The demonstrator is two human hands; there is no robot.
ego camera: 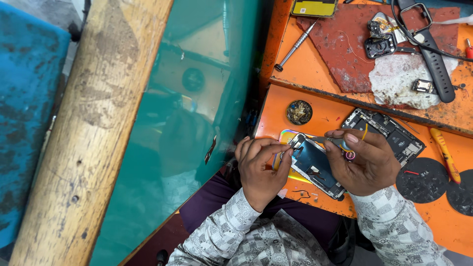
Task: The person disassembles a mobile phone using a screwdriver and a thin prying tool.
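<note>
Screwdriver (335,143) pinched in right hand (367,162) points left toward opened phone (315,167), steadied in left hand (261,167) grip, its long axis slanting down-right.

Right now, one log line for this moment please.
left hand: steadies opened phone | right hand: holds small tool at phone's top | surface: orange bench

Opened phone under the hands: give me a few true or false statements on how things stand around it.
1. Both hands are on the opened phone. True: left hand, right hand.
2. The right hand holds a thin tool. True.
3. The silver screwdriver lies in the left hand. False: it lies alone on the orange bench.
4. The black watch strap lies under the phone. False: it lies far off, on the red mat.
</note>
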